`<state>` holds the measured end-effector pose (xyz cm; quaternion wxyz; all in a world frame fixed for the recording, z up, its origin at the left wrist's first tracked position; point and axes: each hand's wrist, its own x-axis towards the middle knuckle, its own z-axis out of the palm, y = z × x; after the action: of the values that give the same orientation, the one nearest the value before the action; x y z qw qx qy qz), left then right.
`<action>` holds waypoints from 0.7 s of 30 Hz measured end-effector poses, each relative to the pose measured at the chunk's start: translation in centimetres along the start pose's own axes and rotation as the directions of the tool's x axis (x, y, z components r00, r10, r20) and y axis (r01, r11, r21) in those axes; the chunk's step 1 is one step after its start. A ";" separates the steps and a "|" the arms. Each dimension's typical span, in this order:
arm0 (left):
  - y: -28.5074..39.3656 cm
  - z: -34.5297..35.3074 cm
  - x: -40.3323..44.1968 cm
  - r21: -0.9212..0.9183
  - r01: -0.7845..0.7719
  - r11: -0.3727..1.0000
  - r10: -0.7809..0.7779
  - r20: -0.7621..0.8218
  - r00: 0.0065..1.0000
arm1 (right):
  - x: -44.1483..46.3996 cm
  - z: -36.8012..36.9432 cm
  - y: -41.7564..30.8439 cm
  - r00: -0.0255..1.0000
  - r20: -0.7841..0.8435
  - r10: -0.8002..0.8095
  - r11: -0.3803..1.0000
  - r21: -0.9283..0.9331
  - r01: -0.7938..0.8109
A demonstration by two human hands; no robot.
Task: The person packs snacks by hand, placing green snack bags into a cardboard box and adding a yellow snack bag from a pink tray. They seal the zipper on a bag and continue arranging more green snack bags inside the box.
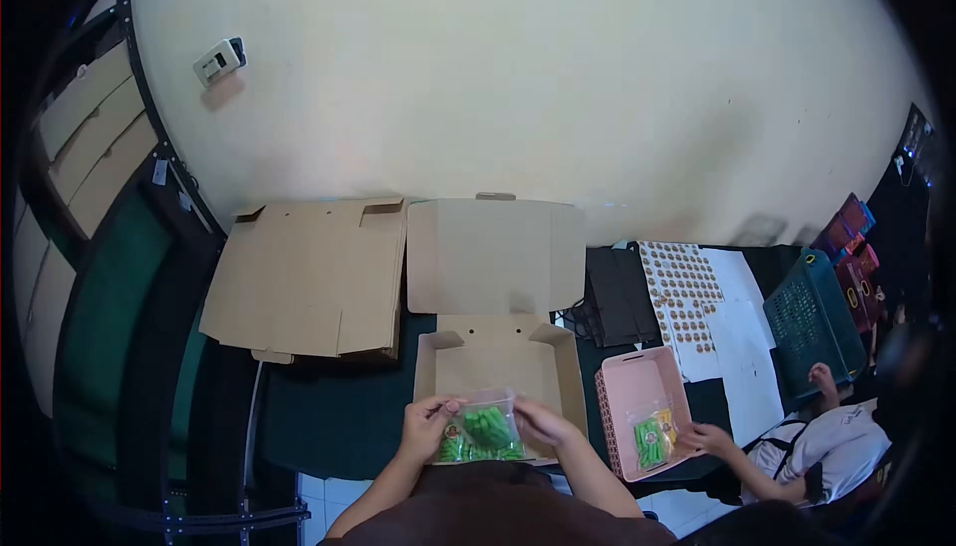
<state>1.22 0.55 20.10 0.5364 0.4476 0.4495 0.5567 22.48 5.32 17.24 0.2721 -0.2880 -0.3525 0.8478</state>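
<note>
My left hand (428, 429) and my right hand (542, 422) hold a clear plastic bag (488, 425) of green stick-like pieces by its two sides, fingers closed on its edges. The bag is over the near end of an open cardboard box (570, 372), whose lid (496, 257) stands raised against the wall. Under the held bag, more green-filled bags (453, 448) with a round label lie along the box's near side. Part of them is hidden by the held bag and my hands.
Flat cardboard boxes (304, 282) are stacked at left. At right, a pink basket (642, 372) holds a green bag and a yellow one, with another person's hand (705, 438) at its edge. Behind are black sheets (619, 297), sticker sheets (687, 287) and a green basket (812, 322).
</note>
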 end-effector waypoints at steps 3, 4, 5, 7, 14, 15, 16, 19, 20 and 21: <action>0.2 0.8 0.6 -0.031 -0.036 0.999 0.037 0.027 0.999 | 0.5 -0.9 4.2 0.976 0.056 0.211 0.974 0.075 -0.215; -0.3 0.3 0.9 -0.001 0.020 1.000 -0.020 0.083 0.996 | 0.3 -0.9 4.5 0.958 0.182 0.220 0.965 0.100 -0.240; -0.8 0.1 1.1 -0.001 0.022 1.000 -0.022 0.083 0.996 | 0.5 -0.6 4.8 0.927 0.343 0.151 0.939 0.245 -0.243; -1.7 -0.1 1.4 -0.048 0.085 0.995 -0.074 0.198 0.978 | 1.0 -1.8 5.6 0.906 0.412 0.095 0.905 0.344 -0.251; -9.3 -1.6 1.6 0.405 0.274 0.872 -0.375 0.194 0.907 | -0.9 -4.4 0.9 0.872 -0.463 -0.160 0.975 -0.215 0.064; -10.4 -2.0 1.4 0.595 0.248 0.765 -0.416 0.161 0.895 | -1.2 -5.7 1.2 0.723 -0.561 -0.403 0.794 -0.607 -0.027; -12.0 -2.1 1.1 0.596 0.244 0.765 -0.415 0.166 0.894 | -1.5 -6.4 1.3 0.572 -0.503 -0.648 0.476 -0.854 -0.212; -14.4 -3.4 0.2 0.688 0.321 0.651 -0.571 0.165 0.804 | -2.4 -7.2 3.0 0.552 -0.606 -0.573 0.344 -0.789 -0.509; -14.7 -3.3 -0.3 0.709 0.321 0.628 -0.601 0.179 0.779 | -2.2 -7.1 3.9 0.565 -0.601 -0.565 0.343 -0.794 -0.502; -15.2 -3.3 -0.6 0.729 0.317 0.606 -0.628 0.196 0.753 | -2.0 -7.0 4.6 0.560 -0.667 -0.492 0.353 -0.740 -0.573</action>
<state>0.96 0.15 4.58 0.5603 0.5781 0.5877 0.0804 27.41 4.31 10.33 0.1600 -0.7569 -0.5839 0.2461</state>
